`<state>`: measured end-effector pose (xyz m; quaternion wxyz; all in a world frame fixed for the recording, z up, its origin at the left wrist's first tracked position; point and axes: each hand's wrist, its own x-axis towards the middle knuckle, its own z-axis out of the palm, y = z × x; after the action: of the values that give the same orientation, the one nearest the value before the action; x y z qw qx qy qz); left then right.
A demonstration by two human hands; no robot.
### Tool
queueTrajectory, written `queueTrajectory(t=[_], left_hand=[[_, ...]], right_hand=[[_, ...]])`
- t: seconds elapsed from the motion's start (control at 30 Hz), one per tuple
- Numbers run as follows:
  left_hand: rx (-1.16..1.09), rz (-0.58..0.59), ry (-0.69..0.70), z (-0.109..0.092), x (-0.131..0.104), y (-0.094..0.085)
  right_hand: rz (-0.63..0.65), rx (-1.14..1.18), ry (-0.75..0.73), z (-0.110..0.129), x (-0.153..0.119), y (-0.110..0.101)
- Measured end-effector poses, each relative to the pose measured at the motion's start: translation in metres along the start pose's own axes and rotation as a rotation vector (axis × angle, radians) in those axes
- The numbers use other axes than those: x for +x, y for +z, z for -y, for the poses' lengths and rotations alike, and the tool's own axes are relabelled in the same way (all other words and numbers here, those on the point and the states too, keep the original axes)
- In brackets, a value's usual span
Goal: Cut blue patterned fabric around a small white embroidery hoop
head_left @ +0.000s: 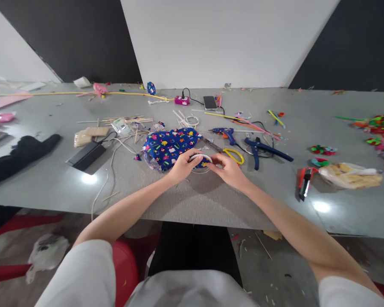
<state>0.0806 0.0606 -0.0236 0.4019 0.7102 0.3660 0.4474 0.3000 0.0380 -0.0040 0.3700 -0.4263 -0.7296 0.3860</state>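
Observation:
My left hand (pixel 186 165) and my right hand (pixel 228 169) pinch opposite sides of a small white ring (pixel 201 156), with blue patterned fabric (pixel 205 163) inside it. A thin pale hoop shows just below the ring. A larger piece of blue fabric (pixel 169 145) with a colorful print lies on the table, up against my left hand. Just beyond my right hand are scissors with yellow handles (pixel 237 157). A blue glue gun (pixel 225 134) and blue pliers (pixel 262 149) rest farther right.
A black box (pixel 87 156) with a cable and wooden sticks (pixel 128 120) lie left. A phone (pixel 210 102) and pink adapter (pixel 181 100) sit at the back. At right are a red-black cutter (pixel 305 183), a plastic bag (pixel 350 175) and colorful pieces (pixel 382 132).

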Motion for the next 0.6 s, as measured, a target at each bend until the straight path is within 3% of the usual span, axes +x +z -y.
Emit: queueTrajectory(t=[0.13, 0.23, 0.4, 0.5, 0.6], left_hand=[[0.034, -0.005, 0.107, 0.000, -0.001, -0.004], [0.184, 0.004, 0.306, 0.002, 0.003, -0.013], [0.381, 0.010, 0.517, 0.006, 0.005, -0.025], [0.347, 0.009, 0.566, 0.007, 0.003, -0.024], [0.273, -0.027, 0.476, 0.008, 0.001, -0.018]], right_hand=[[-0.100, -0.153, -0.049, -0.006, 0.001, -0.006], [-0.179, -0.270, -0.218, -0.010, 0.000, -0.013], [-0.150, -0.401, -0.430, -0.014, -0.006, -0.025], [-0.146, -0.414, -0.425, -0.016, -0.008, -0.025], [-0.144, -0.409, -0.333, -0.018, -0.004, -0.020]])
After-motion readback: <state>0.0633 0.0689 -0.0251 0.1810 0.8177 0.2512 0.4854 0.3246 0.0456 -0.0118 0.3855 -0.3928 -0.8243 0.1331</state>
